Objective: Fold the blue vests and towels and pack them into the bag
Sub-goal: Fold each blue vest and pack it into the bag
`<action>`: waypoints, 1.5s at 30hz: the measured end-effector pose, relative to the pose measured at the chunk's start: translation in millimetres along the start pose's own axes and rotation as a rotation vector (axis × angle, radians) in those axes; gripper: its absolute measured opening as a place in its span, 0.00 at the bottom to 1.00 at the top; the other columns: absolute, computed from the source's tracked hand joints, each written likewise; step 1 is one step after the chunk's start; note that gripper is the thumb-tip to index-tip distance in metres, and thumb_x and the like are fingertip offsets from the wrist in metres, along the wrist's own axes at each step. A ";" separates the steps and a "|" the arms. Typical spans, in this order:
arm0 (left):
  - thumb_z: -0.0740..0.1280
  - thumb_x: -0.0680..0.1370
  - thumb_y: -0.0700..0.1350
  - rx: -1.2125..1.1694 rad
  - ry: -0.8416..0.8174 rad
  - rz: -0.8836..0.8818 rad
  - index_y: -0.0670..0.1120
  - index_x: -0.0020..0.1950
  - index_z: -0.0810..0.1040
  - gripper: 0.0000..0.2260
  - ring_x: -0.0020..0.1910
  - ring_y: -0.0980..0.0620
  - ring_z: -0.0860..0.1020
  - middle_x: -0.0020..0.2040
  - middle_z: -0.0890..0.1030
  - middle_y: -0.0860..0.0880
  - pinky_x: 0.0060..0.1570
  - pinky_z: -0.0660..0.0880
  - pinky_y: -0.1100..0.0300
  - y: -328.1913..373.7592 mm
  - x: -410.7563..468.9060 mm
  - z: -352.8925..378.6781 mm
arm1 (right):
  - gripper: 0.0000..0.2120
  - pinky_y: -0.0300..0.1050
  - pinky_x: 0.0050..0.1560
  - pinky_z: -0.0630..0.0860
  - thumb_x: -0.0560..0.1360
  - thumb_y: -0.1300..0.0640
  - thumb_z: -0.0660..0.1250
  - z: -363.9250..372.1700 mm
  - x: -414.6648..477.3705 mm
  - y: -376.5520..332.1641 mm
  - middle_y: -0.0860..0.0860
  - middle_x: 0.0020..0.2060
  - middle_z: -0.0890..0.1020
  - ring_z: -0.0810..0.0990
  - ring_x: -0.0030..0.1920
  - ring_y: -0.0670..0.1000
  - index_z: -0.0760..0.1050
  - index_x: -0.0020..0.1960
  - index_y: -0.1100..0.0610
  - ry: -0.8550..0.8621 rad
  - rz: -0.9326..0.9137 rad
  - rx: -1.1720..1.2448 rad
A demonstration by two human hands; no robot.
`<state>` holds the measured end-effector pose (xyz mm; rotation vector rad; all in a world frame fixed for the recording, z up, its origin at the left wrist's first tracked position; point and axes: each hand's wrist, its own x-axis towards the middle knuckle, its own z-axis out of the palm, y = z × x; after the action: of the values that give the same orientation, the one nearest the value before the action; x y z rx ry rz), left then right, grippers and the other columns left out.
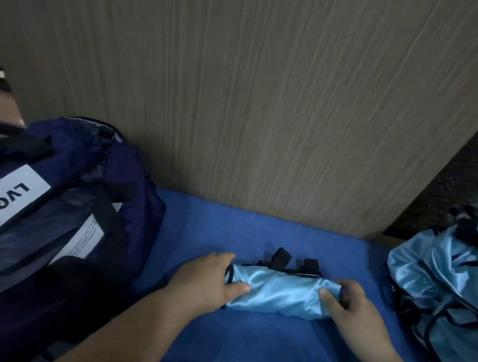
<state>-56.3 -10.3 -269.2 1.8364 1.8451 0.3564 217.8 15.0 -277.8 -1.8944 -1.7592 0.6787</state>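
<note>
Though apart, both hands round vest

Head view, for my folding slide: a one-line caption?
Left hand and right hand hold the ends of a folded light-blue vest on a blue bench, between a navy bag and heaped vests.

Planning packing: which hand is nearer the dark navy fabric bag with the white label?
Left. The left hand grips the folded light-blue satin vest at the end nearest the navy bag; the right hand grips its far end.
</note>
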 end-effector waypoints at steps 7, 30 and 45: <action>0.64 0.76 0.63 0.131 0.035 0.076 0.48 0.57 0.76 0.21 0.61 0.50 0.67 0.56 0.75 0.51 0.62 0.68 0.54 -1.0 -3.3 -6.3 | 0.21 0.45 0.53 0.69 0.75 0.58 0.70 2.8 9.0 -30.1 0.51 0.55 0.77 0.76 0.55 0.51 0.70 0.66 0.51 -0.132 0.061 0.249; 0.58 0.80 0.48 -0.401 0.859 -0.488 0.58 0.64 0.69 0.13 0.45 0.49 0.76 0.50 0.78 0.54 0.45 0.71 0.55 -143.7 -108.7 -157.3 | 0.10 0.49 0.49 0.80 0.76 0.61 0.69 151.5 20.6 -329.6 0.51 0.46 0.82 0.81 0.44 0.50 0.71 0.49 0.49 -0.282 -0.460 0.584; 0.60 0.78 0.39 -0.164 0.605 -0.297 0.53 0.66 0.74 0.18 0.64 0.50 0.71 0.66 0.74 0.53 0.64 0.69 0.53 -168.4 -76.5 -135.2 | 0.12 0.48 0.56 0.58 0.77 0.43 0.65 214.4 16.6 -350.5 0.47 0.52 0.76 0.68 0.60 0.51 0.68 0.53 0.48 0.053 -0.811 -0.397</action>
<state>-273.7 -71.9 -231.2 1.4031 2.3554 1.0023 -187.2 57.8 -220.6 -1.1809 -2.4939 -0.0260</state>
